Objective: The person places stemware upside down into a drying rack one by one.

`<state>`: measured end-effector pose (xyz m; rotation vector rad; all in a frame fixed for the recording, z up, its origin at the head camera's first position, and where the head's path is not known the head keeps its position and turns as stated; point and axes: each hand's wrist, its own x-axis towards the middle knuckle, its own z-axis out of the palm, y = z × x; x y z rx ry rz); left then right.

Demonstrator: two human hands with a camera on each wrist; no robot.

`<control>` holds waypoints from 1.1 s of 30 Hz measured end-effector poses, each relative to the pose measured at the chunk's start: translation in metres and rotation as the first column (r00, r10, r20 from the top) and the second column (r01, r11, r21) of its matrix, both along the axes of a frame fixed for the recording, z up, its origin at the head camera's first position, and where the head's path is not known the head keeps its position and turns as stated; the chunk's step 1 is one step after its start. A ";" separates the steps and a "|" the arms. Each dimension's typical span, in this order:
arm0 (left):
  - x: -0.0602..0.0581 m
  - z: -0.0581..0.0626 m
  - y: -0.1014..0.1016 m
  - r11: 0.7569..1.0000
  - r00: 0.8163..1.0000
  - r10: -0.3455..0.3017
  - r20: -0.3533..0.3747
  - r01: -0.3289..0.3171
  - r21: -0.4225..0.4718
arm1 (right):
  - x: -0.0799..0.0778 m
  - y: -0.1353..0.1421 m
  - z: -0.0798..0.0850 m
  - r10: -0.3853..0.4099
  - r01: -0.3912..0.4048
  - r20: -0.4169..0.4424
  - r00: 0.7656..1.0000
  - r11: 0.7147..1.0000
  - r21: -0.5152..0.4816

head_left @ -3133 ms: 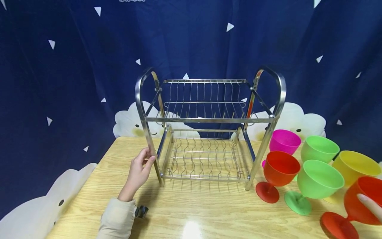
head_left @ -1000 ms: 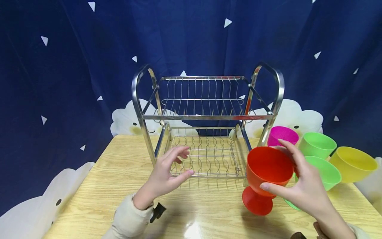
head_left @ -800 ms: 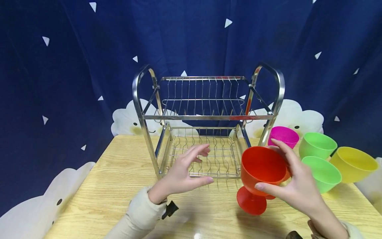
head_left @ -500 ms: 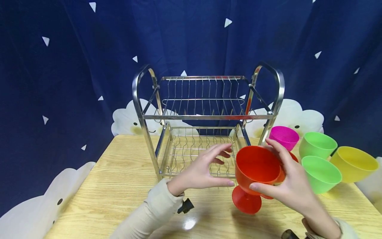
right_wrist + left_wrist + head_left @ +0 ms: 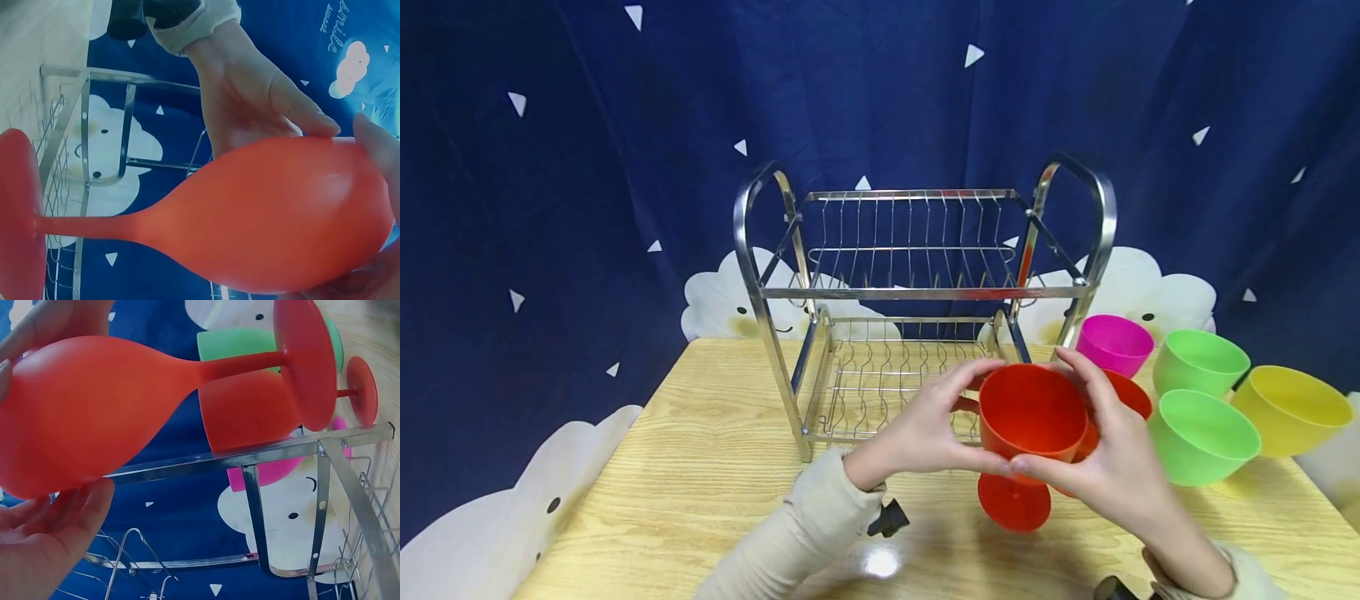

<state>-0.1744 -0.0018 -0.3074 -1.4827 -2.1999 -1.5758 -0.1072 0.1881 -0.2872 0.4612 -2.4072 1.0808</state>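
A red plastic goblet is held between both hands, bowl up, in front of the rack's right half. Its foot appears raised off the table. My right hand grips the bowl from the right, thumb across the front. From the left, my left hand curves round the bowl, its thumb tip meeting the right thumb. The far fingers are partly hidden behind the bowl. The right wrist view shows the goblet's bowl large, with the left hand against it. In the left wrist view the goblet has its stem pointing right.
A two-tier metal dish rack stands on the wooden table behind the hands. To the right are another red goblet, a pink one, two green ones and a yellow one. A blue curtain hangs behind.
My right hand has brought the red goblet leftward from the table's right side. My left hand has left the rack's post, moved right and come round the bowl.
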 end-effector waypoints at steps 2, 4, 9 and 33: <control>0.001 0.000 0.001 1.000 1.000 0.003 -0.002 -0.003 -0.014 | 0.000 -0.002 0.000 0.019 -0.019 -0.004 1.000 1.000 -0.009; 0.001 0.000 0.001 1.000 1.000 0.006 -0.011 -0.006 -0.026 | 0.000 -0.003 -0.001 0.039 -0.039 -0.017 0.999 0.999 -0.022; 0.002 0.001 0.001 1.000 1.000 0.007 -0.027 -0.008 -0.014 | -0.002 -0.001 -0.003 0.111 -0.116 -0.077 0.991 0.991 -0.067; 0.000 0.022 -0.038 0.866 0.999 -0.004 0.048 -0.021 0.500 | -0.003 0.036 -0.031 0.354 -0.347 -0.014 0.935 0.906 -0.241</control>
